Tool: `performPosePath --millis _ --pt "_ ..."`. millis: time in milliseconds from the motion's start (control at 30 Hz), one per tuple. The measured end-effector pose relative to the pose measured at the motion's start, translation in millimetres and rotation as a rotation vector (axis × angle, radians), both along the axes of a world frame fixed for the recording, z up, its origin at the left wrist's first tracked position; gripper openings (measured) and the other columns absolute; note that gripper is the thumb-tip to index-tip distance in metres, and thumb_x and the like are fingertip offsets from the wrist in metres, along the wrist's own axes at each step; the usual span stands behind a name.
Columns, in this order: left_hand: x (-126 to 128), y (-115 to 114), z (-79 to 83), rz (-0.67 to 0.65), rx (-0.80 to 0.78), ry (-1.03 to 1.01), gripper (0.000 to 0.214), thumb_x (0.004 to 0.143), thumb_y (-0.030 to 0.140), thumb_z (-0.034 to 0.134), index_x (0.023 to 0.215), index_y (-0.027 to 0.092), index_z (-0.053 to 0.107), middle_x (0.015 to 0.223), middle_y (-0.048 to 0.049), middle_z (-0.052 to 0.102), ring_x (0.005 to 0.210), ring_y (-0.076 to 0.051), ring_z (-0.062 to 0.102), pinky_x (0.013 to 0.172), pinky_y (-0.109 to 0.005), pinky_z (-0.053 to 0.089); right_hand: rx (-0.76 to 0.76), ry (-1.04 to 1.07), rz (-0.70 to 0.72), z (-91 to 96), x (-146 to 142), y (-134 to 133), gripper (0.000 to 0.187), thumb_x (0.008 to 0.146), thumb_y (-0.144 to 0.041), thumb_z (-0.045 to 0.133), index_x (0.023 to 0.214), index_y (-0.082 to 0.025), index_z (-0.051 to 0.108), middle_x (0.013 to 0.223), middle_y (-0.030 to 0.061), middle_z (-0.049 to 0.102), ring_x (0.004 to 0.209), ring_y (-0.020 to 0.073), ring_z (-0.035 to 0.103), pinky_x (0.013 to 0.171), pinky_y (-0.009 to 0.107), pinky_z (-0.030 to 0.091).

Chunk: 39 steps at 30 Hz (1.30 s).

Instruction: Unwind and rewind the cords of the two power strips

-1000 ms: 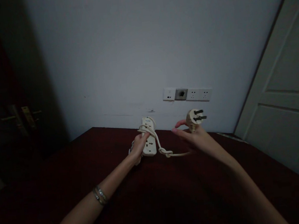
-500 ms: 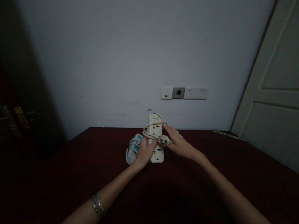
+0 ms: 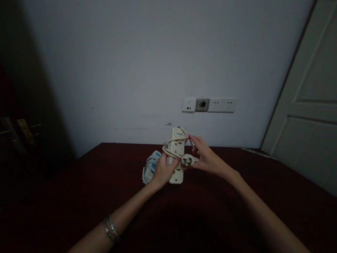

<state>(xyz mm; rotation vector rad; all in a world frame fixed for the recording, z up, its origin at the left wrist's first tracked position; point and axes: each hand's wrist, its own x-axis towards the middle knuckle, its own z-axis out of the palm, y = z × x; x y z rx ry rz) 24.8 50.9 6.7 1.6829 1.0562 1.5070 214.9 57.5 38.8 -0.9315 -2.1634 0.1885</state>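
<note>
A white power strip [image 3: 177,176] is held up over the dark red table, its sockets facing me and its top end leaning right. My left hand [image 3: 162,172] grips its left side, with the thumb across the front. A pale cord [image 3: 171,153] loops around the strip's middle and upper part. At the right side my right hand [image 3: 205,156] has its fingers closed on the cord, close behind the plug [image 3: 187,160], whose pins face me. Just left of my left hand lies a second power strip [image 3: 149,173], wrapped in its own cord.
The dark red table [image 3: 124,165] meets a pale wall [image 3: 139,66]. Wall sockets [image 3: 222,105] sit above the table's back edge. A white door [image 3: 325,101] stands at the right, and a door handle [image 3: 24,129] shows in shadow at the left.
The strip's top end has tilted to the right. My right hand has moved slightly right, and the plug has shifted right with it. My left hand keeps its hold.
</note>
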Motion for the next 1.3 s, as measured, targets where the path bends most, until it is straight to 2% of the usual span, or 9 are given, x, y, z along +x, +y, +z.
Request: performPosePath --millis 133,267,367,500,600,800,967,1167,1300 --pt "0.9 -2.1 1.0 -0.041 -0.004 0.0 0.03 0.068 0.025 0.065 0.097 0.017 0.06 0.101 -0.0074 0.065 0.098 -0.022 0.056 0.086 -0.028 0.041 0.034 -0.002 -0.052 1.0 -2.0 -1.1 0.076 0.067 -0.036 0.067 0.134 -0.021 0.032 0.124 0.0138 0.037 0.081 0.0182 0.052 0.076 0.038 0.049" --pt "2.0 3.5 -5.8 -0.034 -0.013 0.026 0.03 0.07 0.028 0.064 0.097 0.017 0.06 0.099 -0.0079 0.065 0.096 -0.022 0.057 0.087 -0.03 0.041 0.075 -0.023 -0.01 4.1 0.9 -1.6 0.037 0.07 -0.03 0.063 0.104 -0.017 0.055 0.107 0.0101 0.048 0.087 0.0199 0.052 0.077 0.034 0.045" --pt "2.0 8.4 -12.9 -0.045 -0.029 0.059 0.03 0.07 0.03 0.064 0.097 0.016 0.061 0.098 -0.0085 0.065 0.093 -0.022 0.058 0.086 -0.03 0.041 0.055 -0.092 -0.061 1.2 2.1 1.7 0.015 0.075 -0.028 0.058 0.085 -0.017 0.058 0.086 0.0055 0.054 0.078 0.0178 0.052 0.072 0.031 0.042" --pt "3.6 9.9 -18.6 -0.061 -0.055 0.089 0.032 0.07 0.031 0.064 0.097 0.015 0.062 0.098 -0.0099 0.065 0.092 -0.022 0.057 0.085 -0.03 0.041 0.02 -0.143 -0.197 -4.9 5.5 8.1 0.013 0.076 -0.028 0.055 0.083 -0.018 0.059 0.08 0.004 0.054 0.072 0.0171 0.049 0.066 0.029 0.039" --pt "8.4 8.8 -22.6 -0.14 -0.192 0.02 0.027 0.071 0.032 0.062 0.092 0.014 0.063 0.09 -0.0089 0.066 0.085 -0.02 0.059 0.075 -0.028 0.044 -0.023 -0.086 -0.144 -6.1 8.7 10.4 0.013 0.074 -0.022 0.054 0.084 -0.018 0.061 0.084 0.0043 0.058 0.078 0.0181 0.051 0.07 0.029 0.039" --pt "21.5 4.7 -35.6 -0.333 -0.478 -0.294 0.024 0.073 0.031 0.059 0.089 0.013 0.062 0.08 -0.006 0.065 0.064 -0.014 0.057 0.058 -0.022 0.042 -0.176 0.14 -0.004 -12.7 6.5 14.1 0.02 0.073 -0.02 0.051 0.089 -0.014 0.062 0.086 0.0045 0.064 0.079 0.0191 0.056 0.073 0.03 0.043" --pt "25.6 0.4 -42.1 -0.381 -0.593 -0.405 0.028 0.073 0.032 0.055 0.088 0.01 0.062 0.073 -0.0066 0.065 0.062 -0.015 0.058 0.061 -0.025 0.043 -0.276 0.263 0.045 -21.8 1.5 17.9 0.028 0.074 -0.021 0.051 0.098 -0.012 0.061 0.091 0.0065 0.064 0.083 0.0192 0.057 0.073 0.031 0.045" --pt "27.9 4.3 -56.9 -0.424 -0.678 -0.526 0.027 0.073 0.029 0.053 0.09 0.01 0.061 0.08 -0.0082 0.066 0.069 -0.016 0.06 0.067 -0.027 0.045 -0.316 0.176 0.084 -28.0 -1.5 17.6 0.023 0.074 -0.02 0.051 0.093 -0.012 0.061 0.088 0.0046 0.063 0.078 0.0161 0.055 0.072 0.028 0.044" --pt "28.1 8.6 -68.3 -0.452 -0.746 -0.568 0.024 0.073 0.027 0.052 0.086 0.01 0.061 0.078 -0.0088 0.066 0.068 -0.017 0.061 0.069 -0.028 0.046 -0.383 0.12 0.05 -41.0 -4.5 22.3 0.022 0.07 -0.018 0.051 0.087 -0.012 0.062 0.076 0.0015 0.061 0.067 0.0135 0.053 0.062 0.025 0.042"
